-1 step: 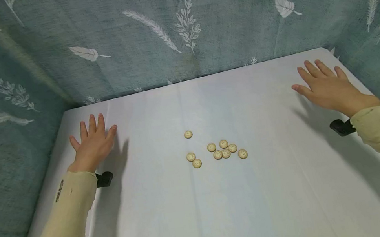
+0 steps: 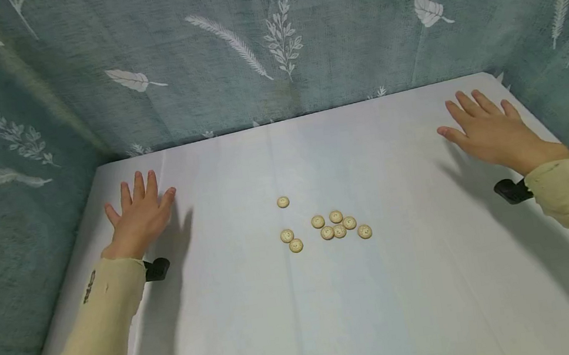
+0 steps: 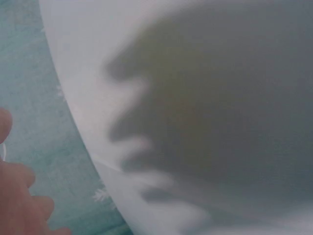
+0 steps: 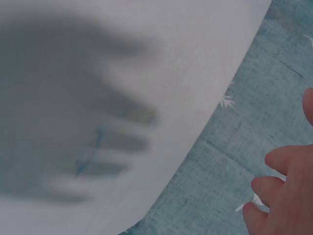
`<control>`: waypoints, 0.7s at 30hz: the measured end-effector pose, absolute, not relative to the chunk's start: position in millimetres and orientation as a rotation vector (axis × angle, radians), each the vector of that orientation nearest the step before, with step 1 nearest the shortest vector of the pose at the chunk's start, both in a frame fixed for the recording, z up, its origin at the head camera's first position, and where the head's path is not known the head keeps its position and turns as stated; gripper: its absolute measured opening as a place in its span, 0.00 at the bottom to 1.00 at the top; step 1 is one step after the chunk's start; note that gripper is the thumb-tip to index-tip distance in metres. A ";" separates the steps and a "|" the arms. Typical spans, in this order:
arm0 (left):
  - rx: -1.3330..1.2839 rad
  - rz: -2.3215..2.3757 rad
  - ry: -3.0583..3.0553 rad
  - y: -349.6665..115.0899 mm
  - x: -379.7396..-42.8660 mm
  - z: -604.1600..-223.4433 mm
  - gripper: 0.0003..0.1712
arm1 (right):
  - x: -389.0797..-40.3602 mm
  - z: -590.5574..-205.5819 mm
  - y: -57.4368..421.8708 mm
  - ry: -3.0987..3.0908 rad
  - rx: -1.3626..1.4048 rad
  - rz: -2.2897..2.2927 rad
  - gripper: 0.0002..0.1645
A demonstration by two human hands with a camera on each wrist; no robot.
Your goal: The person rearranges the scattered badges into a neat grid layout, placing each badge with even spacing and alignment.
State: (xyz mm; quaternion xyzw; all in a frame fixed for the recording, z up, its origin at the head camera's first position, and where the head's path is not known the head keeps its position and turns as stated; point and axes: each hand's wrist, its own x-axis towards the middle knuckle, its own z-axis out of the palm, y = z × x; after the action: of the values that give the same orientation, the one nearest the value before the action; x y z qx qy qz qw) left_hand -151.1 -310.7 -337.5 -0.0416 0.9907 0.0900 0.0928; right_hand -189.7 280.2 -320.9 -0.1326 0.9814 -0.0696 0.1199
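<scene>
Several round, cream-coloured buttons lie on the white table (image 2: 227, 315) in the middle of the head view. One button (image 2: 283, 202) sits apart at the back; a pair (image 2: 296, 246) lies in front of it, and a looser cluster (image 2: 339, 231) spreads to the right. My left hand (image 2: 142, 221) is over the table's left side with fingers spread, holding nothing. Over the far right corner is my right hand (image 2: 497, 130), also spread and holding nothing. Both hands cast shadows on the table, and both are well away from the buttons.
Green cloth with white leaf prints (image 2: 351, 27) hangs behind the table and along both sides. The table's back edge (image 2: 308, 113) meets this cloth. Dark wrist cameras (image 2: 157, 269) show below both sleeves.
</scene>
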 end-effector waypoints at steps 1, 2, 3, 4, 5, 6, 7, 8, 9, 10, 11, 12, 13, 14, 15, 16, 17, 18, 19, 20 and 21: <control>-0.122 0.270 2.940 -311.4 -150.7 -337.8 0.44 | -190.8 -321.3 279.3 2.864 -0.388 -0.204 0.44; -0.121 0.269 2.939 -312.1 -150.2 -338.0 0.44 | -191.8 -321.7 278.2 2.861 -0.390 -0.203 0.44; -0.120 0.269 2.939 -312.9 -149.7 -338.4 0.44 | -192.8 -322.3 277.0 2.860 -0.392 -0.205 0.44; -0.116 0.268 2.937 -313.1 -149.3 -338.8 0.44 | -194.2 -323.0 276.2 2.855 -0.393 -0.209 0.44; -0.110 0.266 2.936 -313.4 -149.1 -339.4 0.44 | -195.6 -323.7 275.2 2.850 -0.394 -0.214 0.44; -0.108 0.268 2.933 -313.9 -148.7 -340.0 0.44 | -196.9 -324.6 274.2 2.847 -0.397 -0.214 0.44; -0.103 0.271 2.933 -313.5 -148.4 -339.7 0.44 | -197.1 -324.7 274.1 2.847 -0.399 -0.214 0.44; -0.100 0.268 2.933 -313.4 -148.0 -339.5 0.44 | -197.1 -324.6 273.5 2.846 -0.400 -0.217 0.44; -0.098 0.268 2.934 -313.5 -147.6 -339.3 0.44 | -197.1 -324.5 272.9 2.846 -0.400 -0.219 0.45; -0.098 0.267 2.937 -313.7 -147.2 -339.0 0.44 | -197.0 -324.2 272.0 2.845 -0.401 -0.220 0.45; -0.098 0.267 2.940 -314.0 -146.8 -338.6 0.44 | -197.0 -323.9 271.0 2.848 -0.401 -0.218 0.45; -0.100 0.266 2.945 -314.2 -146.3 -338.3 0.44 | -196.9 -323.5 269.9 2.853 -0.403 -0.216 0.45; -0.100 0.265 2.952 -314.5 -145.9 -338.1 0.44 | -196.7 -322.9 268.7 2.856 -0.403 -0.216 0.45; -0.099 0.263 2.957 -314.5 -145.6 -338.0 0.44 | -196.5 -322.3 267.6 2.861 -0.403 -0.216 0.45; -0.097 0.263 2.962 -314.2 -145.4 -338.0 0.44 | -196.0 -321.6 266.5 2.867 -0.402 -0.217 0.45; -0.092 0.265 2.967 -313.5 -145.3 -338.3 0.44 | -195.5 -321.0 265.6 2.872 -0.401 -0.214 0.46; -0.083 0.270 2.973 -312.3 -145.3 -338.5 0.44 | -194.8 -320.4 264.8 2.876 -0.400 -0.212 0.46; -0.069 0.274 2.980 -311.0 -145.2 -339.0 0.44 | -194.1 -319.8 264.0 2.880 -0.397 -0.214 0.46; -0.057 0.284 2.991 -309.3 -145.0 -339.4 0.44 | -193.4 -319.7 263.6 2.889 -0.396 -0.213 0.46; -0.045 0.303 3.003 -307.0 -144.8 -339.5 0.44 | -192.8 -319.6 263.2 2.908 -0.391 -0.219 0.46; -0.034 0.331 3.016 -304.3 -144.9 -339.5 0.43 | -192.5 -319.2 262.8 2.934 -0.380 -0.222 0.45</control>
State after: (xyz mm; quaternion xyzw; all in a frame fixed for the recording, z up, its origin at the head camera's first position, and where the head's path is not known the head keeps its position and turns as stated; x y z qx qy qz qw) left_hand -144.9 -304.3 -339.5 -0.0113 0.9926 0.1089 0.0535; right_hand -192.5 262.8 -319.2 -0.1278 0.9851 -0.0747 0.0873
